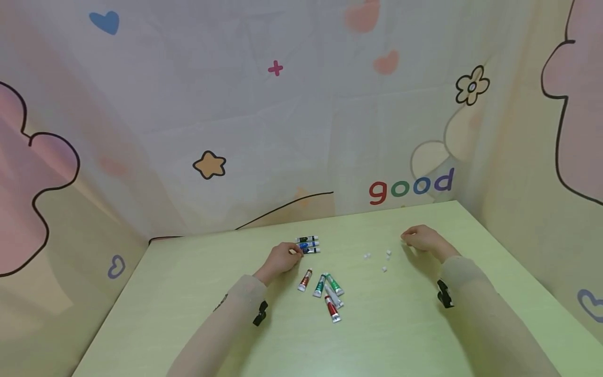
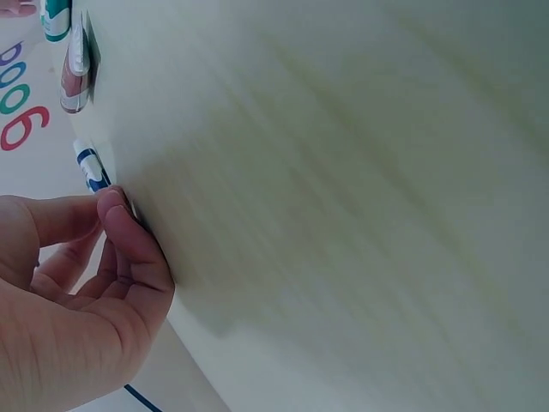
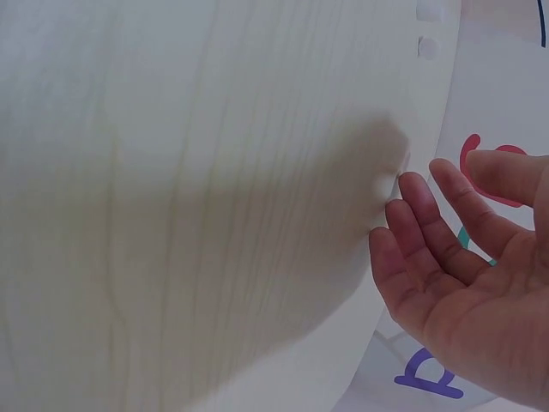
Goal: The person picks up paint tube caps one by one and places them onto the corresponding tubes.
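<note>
My left hand point(image 1: 284, 256) pinches the end of a dark blue paint tube point(image 1: 311, 251) between thumb and forefinger. In the left wrist view the blue-banded cap end of a tube point(image 2: 89, 166) sticks out past the fingertips. Just behind it lie a blue tube point(image 1: 308, 244) and a dark green tube point(image 1: 307, 239), side by side in a row. My right hand point(image 1: 422, 239) hovers low over the table's right side, its fingers loosely bent and thumb apart. A small white piece point(image 3: 404, 165) shows by its fingertips; whether they touch it is unclear.
Several loose tubes lie nearer me: a brown-red one point(image 1: 305, 280), a teal one point(image 1: 320, 286), a green one point(image 1: 335, 284), a white one point(image 1: 335, 298) and a red one point(image 1: 332, 309). Small white cubes point(image 1: 384, 269) are scattered on the pale table point(image 1: 391, 335). Printed cloth walls point(image 1: 264, 131) enclose it.
</note>
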Tool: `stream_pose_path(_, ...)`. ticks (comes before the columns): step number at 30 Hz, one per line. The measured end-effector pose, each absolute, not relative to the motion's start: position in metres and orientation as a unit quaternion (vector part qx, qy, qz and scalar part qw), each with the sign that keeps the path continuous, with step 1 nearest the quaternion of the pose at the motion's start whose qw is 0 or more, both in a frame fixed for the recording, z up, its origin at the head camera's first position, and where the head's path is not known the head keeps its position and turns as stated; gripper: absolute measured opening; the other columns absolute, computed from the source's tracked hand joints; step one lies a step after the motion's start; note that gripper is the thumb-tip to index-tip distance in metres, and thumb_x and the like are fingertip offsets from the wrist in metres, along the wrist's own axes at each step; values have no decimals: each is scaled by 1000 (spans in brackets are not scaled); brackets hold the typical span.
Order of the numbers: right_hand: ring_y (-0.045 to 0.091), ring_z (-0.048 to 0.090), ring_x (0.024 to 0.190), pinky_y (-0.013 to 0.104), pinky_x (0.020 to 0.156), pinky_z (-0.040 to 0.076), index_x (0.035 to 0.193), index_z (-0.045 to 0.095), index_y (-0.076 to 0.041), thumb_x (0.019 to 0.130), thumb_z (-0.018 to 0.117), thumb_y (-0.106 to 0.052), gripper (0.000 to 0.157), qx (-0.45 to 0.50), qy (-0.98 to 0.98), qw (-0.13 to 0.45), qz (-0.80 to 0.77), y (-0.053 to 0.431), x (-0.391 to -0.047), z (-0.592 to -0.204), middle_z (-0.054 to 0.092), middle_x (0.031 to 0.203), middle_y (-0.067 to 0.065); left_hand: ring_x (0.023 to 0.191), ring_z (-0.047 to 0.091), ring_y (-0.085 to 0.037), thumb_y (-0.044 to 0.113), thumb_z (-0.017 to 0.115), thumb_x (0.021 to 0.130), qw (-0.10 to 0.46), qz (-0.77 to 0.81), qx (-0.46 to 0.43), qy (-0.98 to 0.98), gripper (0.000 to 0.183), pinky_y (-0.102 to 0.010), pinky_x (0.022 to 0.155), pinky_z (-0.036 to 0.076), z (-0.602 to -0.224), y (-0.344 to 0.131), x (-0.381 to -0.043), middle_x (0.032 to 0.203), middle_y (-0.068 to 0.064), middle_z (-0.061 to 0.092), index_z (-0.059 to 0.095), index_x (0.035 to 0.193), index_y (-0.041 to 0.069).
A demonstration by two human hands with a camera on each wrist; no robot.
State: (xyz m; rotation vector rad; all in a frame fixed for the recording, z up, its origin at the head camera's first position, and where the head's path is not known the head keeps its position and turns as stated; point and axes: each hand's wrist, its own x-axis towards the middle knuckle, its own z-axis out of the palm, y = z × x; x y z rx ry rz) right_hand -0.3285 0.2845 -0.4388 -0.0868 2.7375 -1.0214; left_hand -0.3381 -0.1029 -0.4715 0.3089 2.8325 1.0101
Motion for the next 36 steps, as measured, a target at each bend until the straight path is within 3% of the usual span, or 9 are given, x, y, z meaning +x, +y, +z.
stream_pose_path(15, 23, 51, 82, 34, 71, 44, 117, 54, 9, 94, 50, -18, 36, -51, 930, 117, -344, 280, -328, -439, 61, 98, 16, 66, 54, -15, 22, 62, 90, 127, 356, 156, 913, 13, -29, 58, 45, -466, -113, -313, 82, -2, 59, 65, 97, 11)
stream_pose_path(23, 23, 54, 84, 37, 74, 44, 112, 59, 2, 93, 55, -19, 30, -90, 939, 94, -320, 266, -324, -444, 63, 96, 12, 73, 53, -16, 33, 68, 85, 125, 327, 177, 920, 19, -29, 60, 45, -466, -109, -299, 82, 3, 59, 65, 91, 15)
stream_pose_path(36, 20, 51, 74, 32, 66, 44, 108, 61, -1, 91, 59, -16, 23, -114, 941, 102, -303, 246, -318, -446, 58, 91, 8, 69, 52, -14, 31, 71, 83, 128, 321, 206, 915, 19, -29, 59, 44, -467, -105, -278, 78, 5, 58, 65, 92, 16)
